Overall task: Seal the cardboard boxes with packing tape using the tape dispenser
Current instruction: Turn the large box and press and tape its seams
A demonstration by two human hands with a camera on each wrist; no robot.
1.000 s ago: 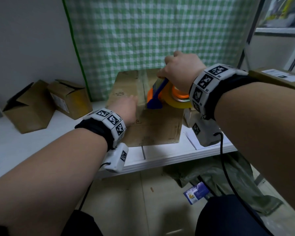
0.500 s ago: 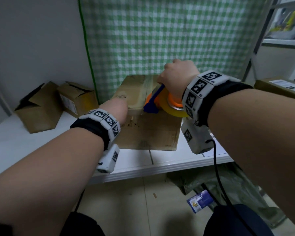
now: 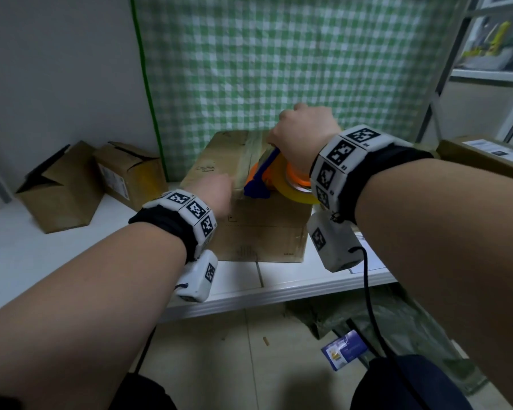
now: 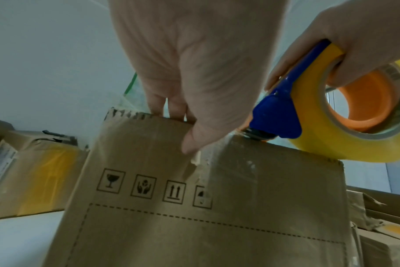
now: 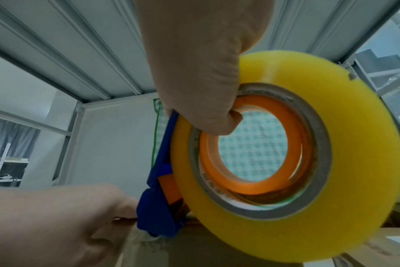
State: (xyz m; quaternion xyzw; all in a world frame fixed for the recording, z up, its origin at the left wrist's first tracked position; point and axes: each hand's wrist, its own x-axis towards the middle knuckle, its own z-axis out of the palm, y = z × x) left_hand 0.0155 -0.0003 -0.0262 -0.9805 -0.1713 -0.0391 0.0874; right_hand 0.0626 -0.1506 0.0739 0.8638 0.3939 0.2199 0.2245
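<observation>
A brown cardboard box stands on the white shelf, a strip of clear tape along its top seam. My right hand grips the tape dispenser, blue frame, orange hub, yellow roll. Its blue nose sits at the box's near top edge. In the right wrist view my fingers curl through the hub of the dispenser. My left hand rests on the box top beside the nose, fingers on the top, thumb down on the front face.
Two opened cardboard boxes lie at the left of the shelf. Another box with a label sits at the right. A green checked curtain hangs behind. Green sacking and a blue card lie on the floor below.
The dispenser has come toward me along the seam to the box's near edge. My left hand has slid back with it to the front corner.
</observation>
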